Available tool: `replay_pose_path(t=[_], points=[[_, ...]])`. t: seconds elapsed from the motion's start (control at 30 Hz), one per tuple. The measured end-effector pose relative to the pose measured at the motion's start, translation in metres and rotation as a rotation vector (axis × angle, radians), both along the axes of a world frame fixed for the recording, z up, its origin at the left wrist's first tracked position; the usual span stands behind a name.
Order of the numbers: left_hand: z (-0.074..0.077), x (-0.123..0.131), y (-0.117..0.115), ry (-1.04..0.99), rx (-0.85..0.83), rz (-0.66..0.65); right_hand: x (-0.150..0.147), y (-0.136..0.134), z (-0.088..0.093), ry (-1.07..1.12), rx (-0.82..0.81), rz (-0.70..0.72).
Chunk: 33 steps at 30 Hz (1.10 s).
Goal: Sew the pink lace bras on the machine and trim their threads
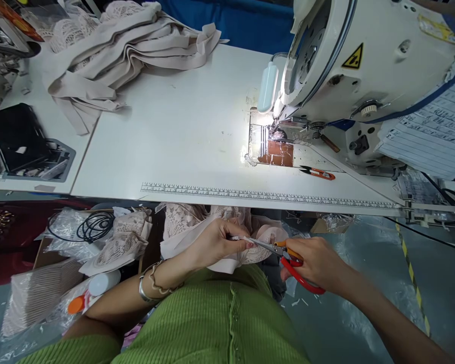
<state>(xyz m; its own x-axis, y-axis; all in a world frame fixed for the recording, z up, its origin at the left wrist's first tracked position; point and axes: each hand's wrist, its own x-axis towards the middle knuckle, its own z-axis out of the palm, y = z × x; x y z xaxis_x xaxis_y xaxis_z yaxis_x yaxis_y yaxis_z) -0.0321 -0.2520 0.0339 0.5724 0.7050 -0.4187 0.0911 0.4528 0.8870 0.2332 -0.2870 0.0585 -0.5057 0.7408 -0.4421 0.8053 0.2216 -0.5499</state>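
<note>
My right hand (pixel 318 260) grips a pair of scissors (pixel 302 278) with red and orange handles, its blades pointing left. Between thumb and fingers, my left hand (pixel 220 243) pinches the edge of a pale beige lace bra (pixel 265 235). The blade tips meet the fabric right at the left fingertips; whether they are cutting through it I cannot tell. The lace cups (pixel 184 218) and a light band of the same garment lie over my lap, below the table edge, partly hidden by my left hand and forearm.
A sewing machine (pixel 387 60) with its lamp lit stands on the white table (pixel 174 136). Orange thread snips (pixel 318 173) lie beside the needle plate. Beige garments (pixel 136 50) are heaped at the back left. A ruler strip (pixel 265 194) runs along the front edge. Bagged pieces (pixel 41 293) sit lower left.
</note>
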Motion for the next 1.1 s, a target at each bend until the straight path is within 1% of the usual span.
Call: replay_pose_path(t=[0.1, 0.23, 0.33, 0.43, 0.5, 0.6, 0.77, 0.87, 0.97, 1.1], points=[[0.000, 0.000, 0.000, 0.008, -0.005, 0.011, 0.000, 0.000, 0.001, 0.017, -0.030, -0.011], [0.000, 0.000, 0.001, -0.013, -0.027, 0.022, -0.002, 0.000, 0.006, 0.073, -0.110, -0.036], [0.000, -0.001, 0.001, -0.018, -0.035, 0.021, -0.002, 0.001, 0.006, 0.074, -0.068, -0.034], [-0.001, -0.001, 0.000, -0.027, -0.054, 0.018, 0.000, 0.001, 0.002, 0.065, 0.006, -0.013], [0.000, -0.001, -0.001, -0.027, -0.059, 0.017, 0.002, 0.001, -0.002, 0.066, 0.026, 0.000], [0.002, 0.000, -0.001, -0.031, -0.056, 0.027, 0.003, 0.000, -0.004, 0.066, 0.021, -0.003], [0.001, 0.000, 0.000, -0.011, -0.066, 0.019, 0.002, -0.002, 0.001, 0.110, -0.077, -0.016], [0.003, 0.000, 0.001, 0.005, -0.056, 0.011, 0.001, -0.002, 0.003, 0.096, -0.019, -0.013], [0.004, 0.000, 0.001, 0.015, -0.058, 0.013, 0.000, -0.003, 0.000, 0.088, 0.036, -0.009], [0.002, 0.001, 0.000, 0.016, -0.081, 0.021, -0.002, -0.003, -0.002, 0.125, -0.033, -0.053]])
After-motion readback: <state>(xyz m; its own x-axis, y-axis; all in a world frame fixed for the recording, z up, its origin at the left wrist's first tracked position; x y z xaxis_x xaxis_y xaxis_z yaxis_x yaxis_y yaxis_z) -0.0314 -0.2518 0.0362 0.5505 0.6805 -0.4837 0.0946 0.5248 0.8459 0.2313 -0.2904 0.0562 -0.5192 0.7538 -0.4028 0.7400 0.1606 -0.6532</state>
